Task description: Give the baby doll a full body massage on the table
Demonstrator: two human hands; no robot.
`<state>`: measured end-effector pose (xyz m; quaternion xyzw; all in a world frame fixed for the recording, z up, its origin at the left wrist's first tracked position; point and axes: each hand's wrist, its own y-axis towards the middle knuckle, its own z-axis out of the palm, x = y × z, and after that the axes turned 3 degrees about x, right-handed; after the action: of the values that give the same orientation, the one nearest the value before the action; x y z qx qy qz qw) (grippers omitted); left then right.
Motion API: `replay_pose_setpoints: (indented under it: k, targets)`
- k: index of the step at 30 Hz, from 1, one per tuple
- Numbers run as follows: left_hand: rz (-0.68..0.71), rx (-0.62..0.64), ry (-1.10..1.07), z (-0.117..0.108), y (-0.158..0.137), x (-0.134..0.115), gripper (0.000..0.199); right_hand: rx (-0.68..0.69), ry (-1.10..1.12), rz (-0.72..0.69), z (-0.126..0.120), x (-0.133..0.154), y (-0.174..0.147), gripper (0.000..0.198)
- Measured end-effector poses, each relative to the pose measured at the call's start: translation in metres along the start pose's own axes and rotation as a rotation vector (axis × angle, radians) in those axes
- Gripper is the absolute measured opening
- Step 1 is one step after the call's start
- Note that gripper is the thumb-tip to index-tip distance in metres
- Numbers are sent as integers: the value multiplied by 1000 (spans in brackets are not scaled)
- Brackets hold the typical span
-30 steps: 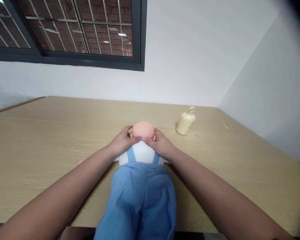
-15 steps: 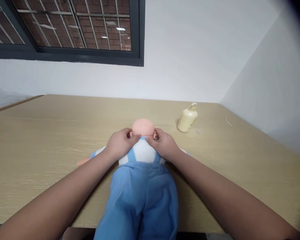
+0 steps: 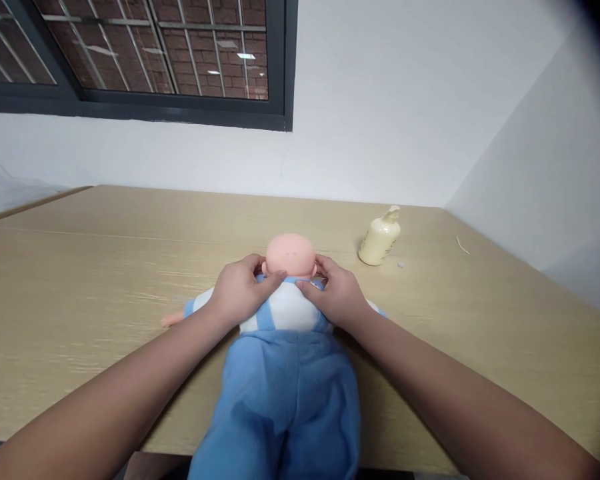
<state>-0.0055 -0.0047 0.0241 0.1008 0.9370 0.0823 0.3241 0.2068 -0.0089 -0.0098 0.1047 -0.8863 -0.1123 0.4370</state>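
A baby doll (image 3: 295,303) in a white top and blue overalls lies stretched along the table with its legs toward me. Its bald pink head (image 3: 291,252) points away, small ears showing at the sides. My left hand (image 3: 240,287) is closed at the left of the neck, fingers behind the ear and thumb on the collar. On the other side, my right hand (image 3: 337,287) grips the doll likewise, its thumb pressed on the upper chest or back; which side of the doll faces up I cannot tell. My fingertips are partly hidden by the head.
A cream pump bottle (image 3: 380,239) stands on the wooden table (image 3: 80,280) beyond my right hand. Near it lie a small pale scrap (image 3: 401,265) and a thin strip (image 3: 463,245). A white wall with a barred window (image 3: 180,53) rises behind the table.
The doll's head has tipped slightly, showing more of its surface and small marks. My right thumb has slid a little away from the collar. The whole view has shifted slightly.
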Motion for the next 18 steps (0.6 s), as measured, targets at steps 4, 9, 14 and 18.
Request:
replay_pose_setpoints:
  k: [4, 9, 14, 18]
  targets:
    - [12, -49, -15, -1, -4, -2, 45, -21, -18, -12, -3, 5, -3, 63]
    - [16, -54, -15, 0, -4, -1, 46, -25, -33, -17, -3, 5, -3, 61]
    - [16, -38, 5, 2, -1, 2, 47, -12, -62, -9, -2, 4, -2, 59]
    - [31, -44, 54, 3, -1, 2, 44, 3, -57, -2, -1, 2, 0, 58]
